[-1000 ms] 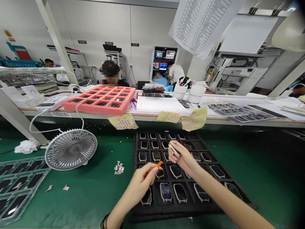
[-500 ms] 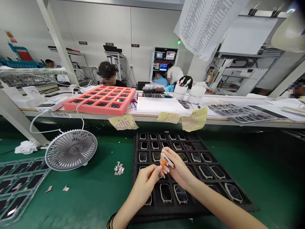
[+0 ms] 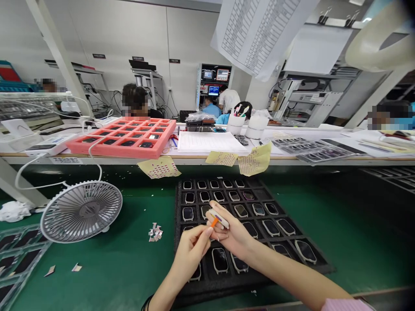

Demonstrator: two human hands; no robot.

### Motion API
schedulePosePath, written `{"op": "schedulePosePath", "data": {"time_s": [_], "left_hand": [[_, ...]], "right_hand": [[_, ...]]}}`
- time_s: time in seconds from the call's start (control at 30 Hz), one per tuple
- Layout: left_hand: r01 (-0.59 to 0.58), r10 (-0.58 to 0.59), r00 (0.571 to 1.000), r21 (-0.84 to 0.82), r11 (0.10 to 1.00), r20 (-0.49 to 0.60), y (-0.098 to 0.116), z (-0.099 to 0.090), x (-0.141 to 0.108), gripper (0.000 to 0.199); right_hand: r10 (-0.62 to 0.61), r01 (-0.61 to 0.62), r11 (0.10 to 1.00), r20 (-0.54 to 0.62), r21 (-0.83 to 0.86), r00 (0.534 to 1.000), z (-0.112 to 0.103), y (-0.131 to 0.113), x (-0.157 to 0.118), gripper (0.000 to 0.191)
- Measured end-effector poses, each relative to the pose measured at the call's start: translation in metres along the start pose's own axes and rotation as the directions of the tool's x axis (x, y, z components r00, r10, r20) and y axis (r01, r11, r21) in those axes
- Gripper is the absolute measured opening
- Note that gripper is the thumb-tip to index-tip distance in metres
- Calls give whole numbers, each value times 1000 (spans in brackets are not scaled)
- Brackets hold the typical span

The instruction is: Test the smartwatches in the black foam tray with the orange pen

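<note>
Pinched in my left hand (image 3: 191,248) is a small flat orange tool (image 3: 214,222), its kind not clear. Its tip touches the side of a pale-framed watch case (image 3: 220,219), which my right hand (image 3: 236,235) grips on edge with fingers wrapped around it. A purple strip shows along that side of the case. Both hands are over a black foam tray (image 3: 223,284), where watch cases with dark glass lie in rows of compartments. My forearms and hands hide part of the tray.
Left of the tray lie a heap of small scraps (image 3: 156,232), a grey fan (image 3: 82,211) and a clear tray of dark panels (image 3: 24,255). A shelf above holds a pink foam tray (image 3: 155,149), papers (image 3: 209,141) and white cups (image 3: 235,123). Co-workers sit beyond.
The whole view has shifted, so things appear farther left. Both hands keep the same hold, with the orange tool still against the watch case's side.
</note>
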State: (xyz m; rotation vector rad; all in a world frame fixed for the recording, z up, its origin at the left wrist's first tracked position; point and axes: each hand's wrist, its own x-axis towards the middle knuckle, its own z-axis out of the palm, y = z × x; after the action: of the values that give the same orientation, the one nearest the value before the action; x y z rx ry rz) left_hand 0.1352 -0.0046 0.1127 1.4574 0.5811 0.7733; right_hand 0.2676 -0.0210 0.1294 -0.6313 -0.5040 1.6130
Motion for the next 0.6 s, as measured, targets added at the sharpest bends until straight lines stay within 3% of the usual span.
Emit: {"op": "schedulePosePath", "data": {"time_s": [0.2, 0.37, 0.4, 0.47, 0.5, 0.53, 0.6], "left_hand": [[53, -55, 995, -26, 998, -84, -4, -6, 2, 51], [-2, 1, 993, -8, 1000, -116, 0, 1, 10, 45], [-2, 3, 992, 7, 1000, -124, 0, 0, 11, 45], [15, -4, 984, 62, 998, -178, -3, -9, 10, 44], [29, -4, 975, 109, 994, -222, -5, -18, 9, 44], [45, 3, 963, 170, 985, -271, -9, -30, 7, 43], [104, 27, 931, 336, 936, -364, -19, -60, 0, 42]], "right_hand": [[-40, 37, 999, -59, -39, 997, -3, 2, 1, 31], [-136, 121, 942, -29, -313, 990, -4, 17, -1, 23], [-169, 146, 901, -22, -408, 985, -8, 17, 1, 24], [-300, 207, 725, -31, -657, 953, -25, 6, 8, 27], [-390, 213, 585, -41, -783, 920, -38, -7, 13, 28], [-508, 168, 388, -58, -906, 859, -54, -24, 17, 30], [-610, 104, 273, -88, -956, 787, -93, -66, 25, 30]]}}
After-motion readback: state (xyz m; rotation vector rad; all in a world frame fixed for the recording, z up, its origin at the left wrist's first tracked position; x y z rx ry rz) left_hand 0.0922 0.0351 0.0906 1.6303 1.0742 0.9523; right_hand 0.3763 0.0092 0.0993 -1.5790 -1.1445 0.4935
